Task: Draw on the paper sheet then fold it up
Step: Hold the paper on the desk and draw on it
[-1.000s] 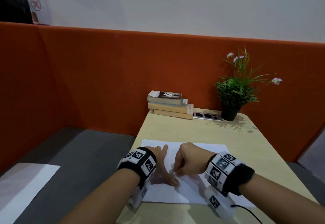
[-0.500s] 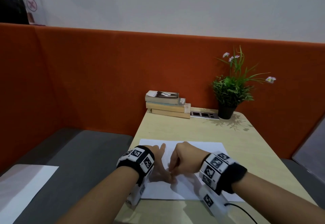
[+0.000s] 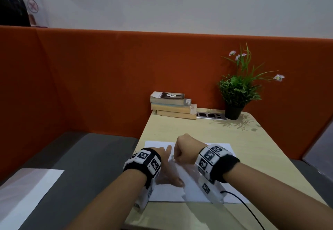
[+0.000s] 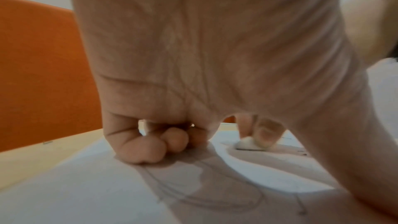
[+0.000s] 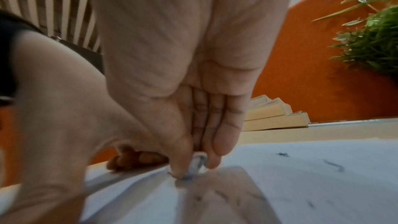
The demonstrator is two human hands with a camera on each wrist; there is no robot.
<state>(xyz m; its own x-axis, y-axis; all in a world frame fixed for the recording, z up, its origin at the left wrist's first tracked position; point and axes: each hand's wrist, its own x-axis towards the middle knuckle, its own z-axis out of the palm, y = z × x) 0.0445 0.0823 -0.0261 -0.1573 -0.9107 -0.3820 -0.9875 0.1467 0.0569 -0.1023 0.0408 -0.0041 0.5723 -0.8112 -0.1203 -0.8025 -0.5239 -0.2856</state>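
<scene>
**Small eraser pressed on drawn sheet**

The left hand (image 3: 168,171) lies on the white paper sheet (image 3: 167,192) w/ thumb spread; in left wrist view its fingers (image 4: 148,149) are curled under and press the sheet, holding nothing. The sheet lies flat on the pale wooden table (image 3: 189,128), near front edge, w/ thin pencil lines on it. Just right, the right hand (image 3: 185,148) pinches a small white eraser (image 5: 197,164) between thumb and fingers, its tip touching the paper; dark crumbs lie nearby. Further back: stack of old books (image 3: 172,105) at centre, green potted plant w/ pink flowers (image 3: 237,89) at right, both before the orange padded partition (image 3: 90,78).
</scene>
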